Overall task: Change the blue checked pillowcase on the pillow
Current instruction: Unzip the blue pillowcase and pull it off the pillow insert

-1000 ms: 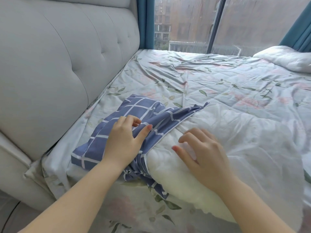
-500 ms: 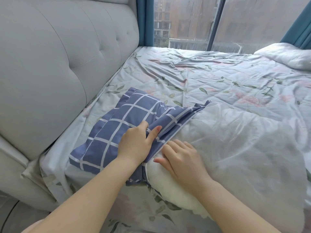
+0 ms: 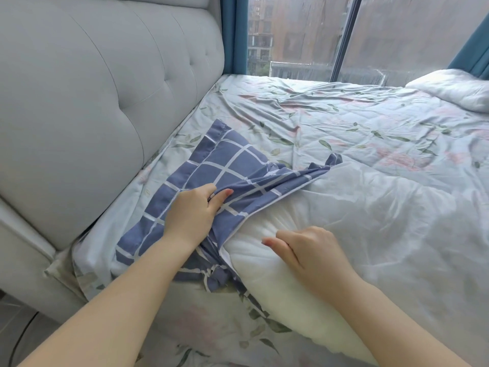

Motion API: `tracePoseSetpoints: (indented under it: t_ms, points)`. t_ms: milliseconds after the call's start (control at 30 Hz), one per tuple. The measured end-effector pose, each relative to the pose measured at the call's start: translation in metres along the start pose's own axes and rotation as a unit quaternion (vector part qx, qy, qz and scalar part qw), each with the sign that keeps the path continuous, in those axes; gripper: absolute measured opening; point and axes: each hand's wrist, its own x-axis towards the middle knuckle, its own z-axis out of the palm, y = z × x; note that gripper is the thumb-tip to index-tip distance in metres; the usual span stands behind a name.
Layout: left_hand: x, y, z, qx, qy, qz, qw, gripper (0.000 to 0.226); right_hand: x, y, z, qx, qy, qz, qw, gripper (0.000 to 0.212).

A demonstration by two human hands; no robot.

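While blue checked pillowcase (image 3: 211, 165) lies slack beside headboard (image 3: 79, 102) on bed (image 3: 344, 123), only its mouth overlaps the pillow (image 3: 383, 221) | left hand (image 3: 193, 215) pinches a fold near the hem | right hand (image 3: 309, 250) curled, gripping bare pillow edge | judged: stripping almost done, or stuffing barely begun; no second case in view

Soft daylight from the window (image 3: 344, 35) behind; faint shadows, wide-angle bending at edges, slight softness.
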Motion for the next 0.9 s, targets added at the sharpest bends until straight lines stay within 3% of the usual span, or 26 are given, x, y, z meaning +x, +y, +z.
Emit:
tracePoseSetpoints:
  t_ms: [133,333,567,767,900]
  points:
    - [0.0,-0.012,-0.009,-0.012,0.018,-0.008,1.0,0.053,-0.004,0.003,-0.019,0.041,-0.057,0.042,0.997,0.061]
    - [-0.001,-0.02,-0.013,-0.049,0.034,0.007,0.998,0.05,-0.015,0.012,-0.044,0.116,-0.016,0.076,0.99,0.057]
    - [-0.024,-0.001,-0.01,-0.016,-0.005,0.011,1.0,0.044,-0.015,0.011,-0.024,0.055,-0.067,0.079,0.993,0.061]
    - [-0.05,0.02,-0.013,-0.065,-0.02,-0.067,0.995,0.054,-0.009,0.005,-0.015,0.013,-0.056,0.08,0.995,0.059]
    - [-0.053,0.013,-0.022,0.007,-0.05,-0.142,0.989,0.067,-0.005,0.006,-0.013,0.019,-0.062,0.087,0.994,0.063]
